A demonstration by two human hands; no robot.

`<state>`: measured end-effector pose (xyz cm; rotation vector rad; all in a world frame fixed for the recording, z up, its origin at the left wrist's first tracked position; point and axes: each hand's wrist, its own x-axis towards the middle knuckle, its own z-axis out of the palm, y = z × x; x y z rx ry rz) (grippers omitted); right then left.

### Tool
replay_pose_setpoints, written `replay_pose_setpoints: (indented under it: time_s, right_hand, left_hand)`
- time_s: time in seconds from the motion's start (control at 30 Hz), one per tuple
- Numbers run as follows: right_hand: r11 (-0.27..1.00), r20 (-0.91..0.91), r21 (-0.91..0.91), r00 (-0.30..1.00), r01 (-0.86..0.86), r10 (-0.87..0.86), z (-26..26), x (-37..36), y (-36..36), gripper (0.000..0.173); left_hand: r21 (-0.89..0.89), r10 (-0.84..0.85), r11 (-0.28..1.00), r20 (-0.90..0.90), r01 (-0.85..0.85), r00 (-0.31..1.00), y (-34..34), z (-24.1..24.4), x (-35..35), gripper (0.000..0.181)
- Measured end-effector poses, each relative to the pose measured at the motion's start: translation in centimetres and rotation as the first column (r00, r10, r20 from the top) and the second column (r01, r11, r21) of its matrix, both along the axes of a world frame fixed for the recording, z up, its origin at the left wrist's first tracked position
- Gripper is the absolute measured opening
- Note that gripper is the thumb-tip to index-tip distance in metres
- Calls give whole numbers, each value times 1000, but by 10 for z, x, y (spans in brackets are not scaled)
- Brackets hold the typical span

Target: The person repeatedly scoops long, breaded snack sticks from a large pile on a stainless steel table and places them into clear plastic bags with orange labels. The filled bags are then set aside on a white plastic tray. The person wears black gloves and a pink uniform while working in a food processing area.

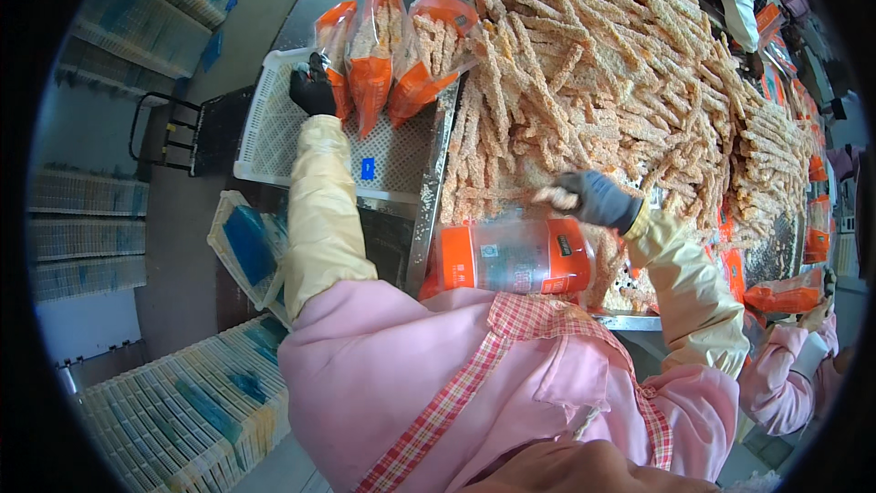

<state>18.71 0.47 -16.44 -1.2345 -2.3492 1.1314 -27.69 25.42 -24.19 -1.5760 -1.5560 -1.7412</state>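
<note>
My left hand (313, 87), in a black glove, is against the leftmost of three filled clear-and-orange plastic bags (334, 41). Its fingers are partly hidden, so I cannot tell whether it grips. The bags lean side by side, open ends up, over a white perforated plastic crate (274, 130). My right hand (594, 198), in a grey glove, has a pale crumb-coated snack stick (558, 198) at its fingers. Just below it, an orange-and-clear plastic bag (517, 257) bearing writing lies flat before my body. A large heap of crumb-coated snack sticks (588, 82) covers the metal table.
The metal table edge (424, 219) runs beside the crate. Stacked white plastic crates (185, 418) stand at lower left, others at upper left. A black platform trolley (219, 130) is on the floor. At right, another person's hand (818, 311) holds an orange bag (783, 294).
</note>
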Motion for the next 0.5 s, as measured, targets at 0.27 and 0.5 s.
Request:
replay_pose_setpoints:
  time_s: [0.27,0.5]
  right_hand:
    - [846,234,-471,890,-248,391,-17,-35,-21,46]
    - [616,-306,-786,902,-59,-304,49,18,-60,37]
  left_hand:
    - [-3,-439,897,-120,442,891,-55,53,71,10]
    - [-571,-968,243,-99,784,229,-277,159,172,53]
